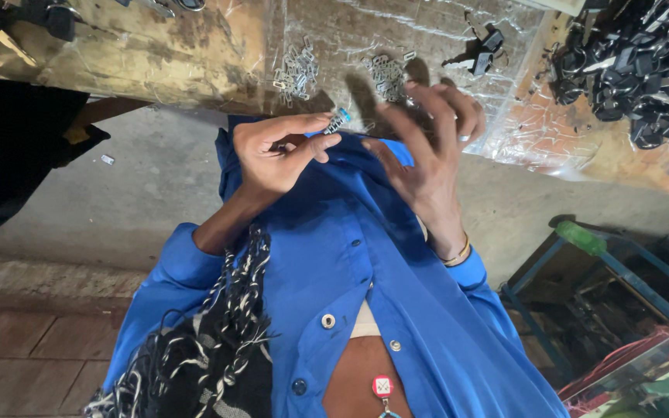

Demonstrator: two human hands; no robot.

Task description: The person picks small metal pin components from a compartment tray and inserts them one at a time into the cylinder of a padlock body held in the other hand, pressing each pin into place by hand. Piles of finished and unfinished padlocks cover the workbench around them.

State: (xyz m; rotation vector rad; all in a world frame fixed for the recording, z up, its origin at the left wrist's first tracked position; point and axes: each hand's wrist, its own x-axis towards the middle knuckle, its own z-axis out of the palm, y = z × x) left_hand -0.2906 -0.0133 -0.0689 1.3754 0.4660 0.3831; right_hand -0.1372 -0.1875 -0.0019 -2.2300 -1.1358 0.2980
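Note:
My left hand [280, 151] is pinched around a short stack of small metal clips [337, 121], held just below the edge of the workbench [218, 54]. My right hand [427, 147] hovers beside it with fingers spread and nothing in it, its fingertips near the bench edge. Two loose piles of the same small metal clips lie on the bench above my hands, one pile [296, 73] on the left and another pile [387, 73] on the right. I wear a blue shirt [350, 255].
A heap of black plastic buckles [636, 70] fills the bench's right end; two more black buckles [480, 50] lie near the middle. A person in black [9, 155] stands at left. A blue metal frame [598, 263] with a green handle stands at lower right.

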